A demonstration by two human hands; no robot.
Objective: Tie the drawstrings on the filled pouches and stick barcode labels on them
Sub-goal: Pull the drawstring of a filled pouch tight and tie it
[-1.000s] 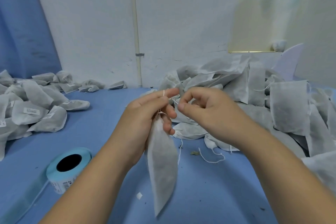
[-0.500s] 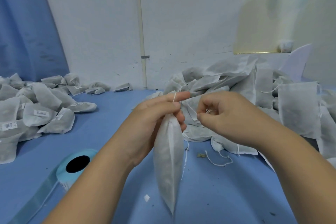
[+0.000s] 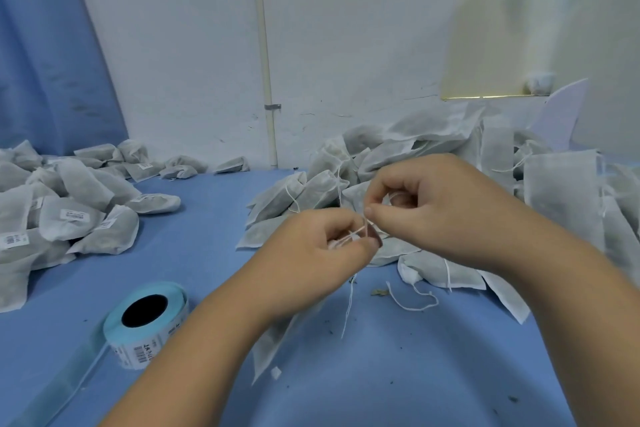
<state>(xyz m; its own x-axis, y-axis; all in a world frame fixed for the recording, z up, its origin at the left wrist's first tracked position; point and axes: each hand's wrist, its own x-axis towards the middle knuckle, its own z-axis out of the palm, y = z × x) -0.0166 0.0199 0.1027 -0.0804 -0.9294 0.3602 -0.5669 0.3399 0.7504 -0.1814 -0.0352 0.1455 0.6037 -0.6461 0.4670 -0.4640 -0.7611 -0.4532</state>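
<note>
The blue table [image 3: 221, 218] carries two heaps: untied pouches [image 3: 433, 135] at the far right and labelled pouches [image 3: 79, 218] at the far left.

The pouch in work [image 3: 268, 354] hangs under the left hand [image 3: 311, 253]. Its long axis runs down and leftward towards the viewer, neck uppermost. The left fingers are curled tight round that neck. The right hand [image 3: 433, 204], just beside and slightly above it, has thumb and forefinger pinched together on the drawstring [image 3: 360, 230], which crosses between the two sets of fingertips. One loose tail hangs straight down.

The label roll [image 3: 162, 333] lies on its side left of the left forearm, so the left hand is nearer to it.

Judgement: tying is in hand, and the label comes next.

The neck and any knot are hidden by the fingers, and the forearm covers most of the pouch.
</note>
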